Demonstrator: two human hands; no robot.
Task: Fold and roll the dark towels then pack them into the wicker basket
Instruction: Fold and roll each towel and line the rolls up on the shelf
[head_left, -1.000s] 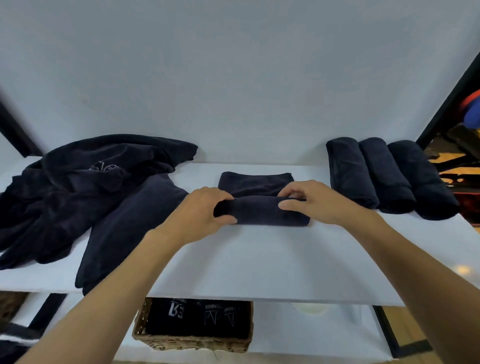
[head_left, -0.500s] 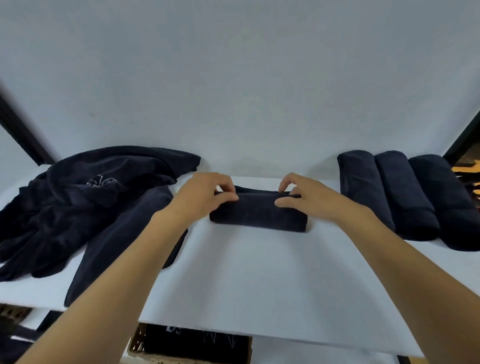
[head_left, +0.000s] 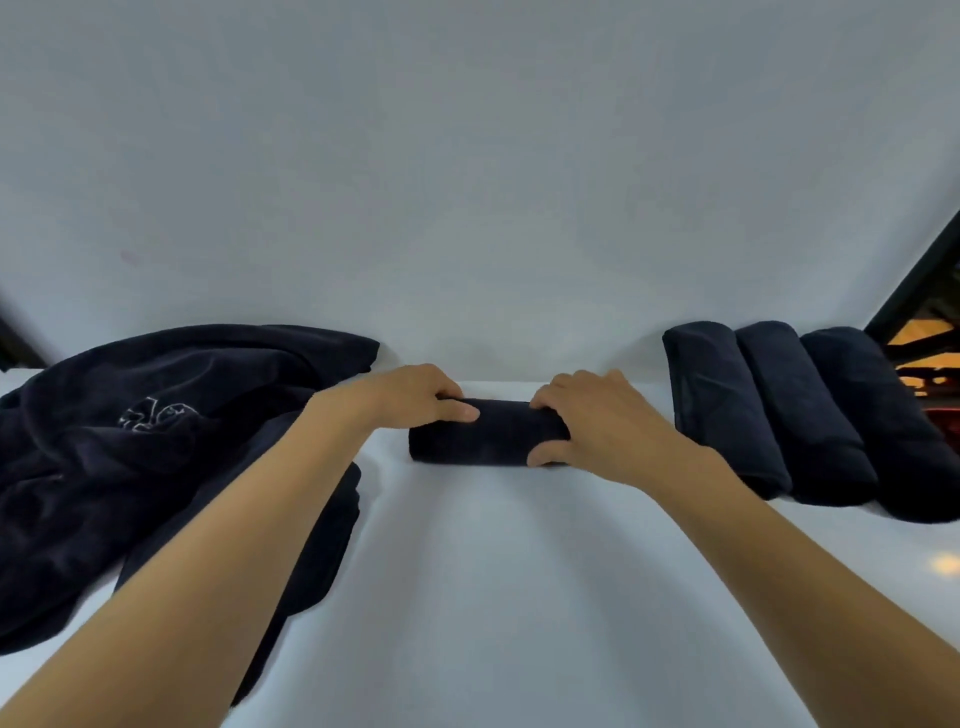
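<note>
Dark rolled towel (head_left: 493, 436) lies near the tabletop's (head_left: 493, 571) far edge, long axis parallel to that edge. Your left hand (head_left: 410, 397) grips its left end, your right hand (head_left: 597, 421) its right end, both curled round it. Finished rolls (head_left: 779, 410) lie to the right, nearer your right hand.

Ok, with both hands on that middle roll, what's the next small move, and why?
Probably lift the rolled towel and set it beside the three finished rolls at right: no flat tail shows, and the left hand and right hand grip its ends.
</note>
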